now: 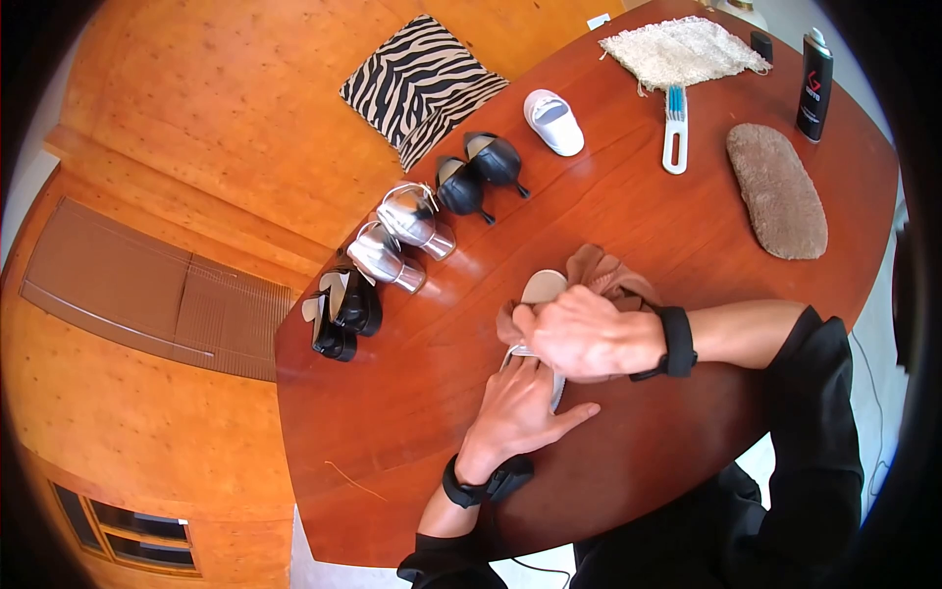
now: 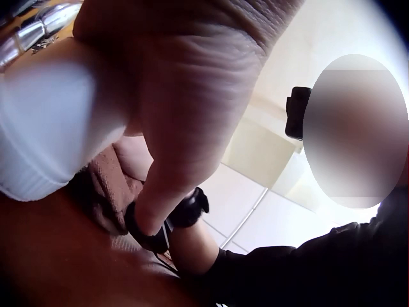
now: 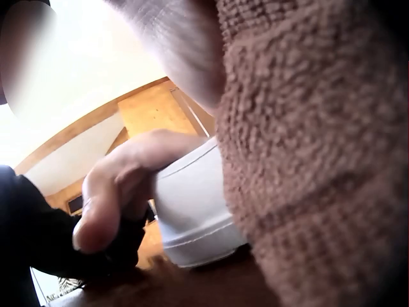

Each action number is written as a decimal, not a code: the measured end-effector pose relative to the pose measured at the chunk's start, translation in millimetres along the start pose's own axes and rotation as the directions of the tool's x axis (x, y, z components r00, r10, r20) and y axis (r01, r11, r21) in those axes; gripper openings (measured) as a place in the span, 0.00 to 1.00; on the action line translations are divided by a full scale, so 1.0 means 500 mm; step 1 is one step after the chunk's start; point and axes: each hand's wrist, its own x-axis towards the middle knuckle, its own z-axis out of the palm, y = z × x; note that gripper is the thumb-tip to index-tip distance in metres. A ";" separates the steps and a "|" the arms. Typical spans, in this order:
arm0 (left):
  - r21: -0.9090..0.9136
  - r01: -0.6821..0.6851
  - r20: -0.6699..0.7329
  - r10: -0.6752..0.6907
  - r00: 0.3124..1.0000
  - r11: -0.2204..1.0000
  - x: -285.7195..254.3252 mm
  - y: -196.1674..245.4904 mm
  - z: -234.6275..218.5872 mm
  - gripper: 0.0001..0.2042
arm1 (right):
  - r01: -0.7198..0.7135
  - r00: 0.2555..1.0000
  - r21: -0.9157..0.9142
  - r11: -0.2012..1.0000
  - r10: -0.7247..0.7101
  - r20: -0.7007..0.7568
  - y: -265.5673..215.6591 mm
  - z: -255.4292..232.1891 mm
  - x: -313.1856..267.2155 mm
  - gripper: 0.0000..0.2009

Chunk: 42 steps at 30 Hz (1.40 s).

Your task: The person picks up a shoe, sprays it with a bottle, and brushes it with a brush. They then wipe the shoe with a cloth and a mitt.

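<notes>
A white slide sandal (image 1: 546, 286) lies on the table (image 1: 412, 412) in front of the person, with its beige footbed partly showing. The left hand (image 1: 515, 407) lays straight fingers on its near end, thumb spread to the side. In the right wrist view that thumb stands off the white upper (image 3: 192, 201). A brown terry cloth (image 1: 601, 272) is bunched in the right hand (image 1: 594, 334), which grips it at the sandal's middle. The right fingertips are hidden by the cloth and hand. In the left wrist view the sandal's white side (image 2: 38, 134) is close beside the left palm.
Along the far edge stand another white slide (image 1: 554, 123), black heels (image 1: 494, 159), silver heels (image 1: 416, 218) and black shoes (image 1: 351, 299). To the right are a white-handled brush (image 1: 675, 142), a cream cloth (image 1: 682, 51), a brown fuzzy pad (image 1: 777, 191) and a black spray can (image 1: 814, 88).
</notes>
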 end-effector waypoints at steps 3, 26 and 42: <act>-0.116 -0.055 0.027 0.059 0.998 0.992 0.004 -0.010 0.004 0.28 | 0.047 0.999 0.019 0.999 -0.047 0.004 -0.010 0.014 -0.002 0.10; -0.028 -0.014 0.074 0.016 0.997 1.000 -0.004 0.014 -0.005 0.30 | -0.192 0.981 -0.042 0.980 0.193 0.017 0.056 -0.018 0.011 0.12; -0.149 0.019 0.160 0.005 0.987 0.989 -0.002 -0.032 -0.019 0.30 | -0.236 0.970 -0.022 0.972 0.234 -0.062 0.073 -0.016 0.022 0.11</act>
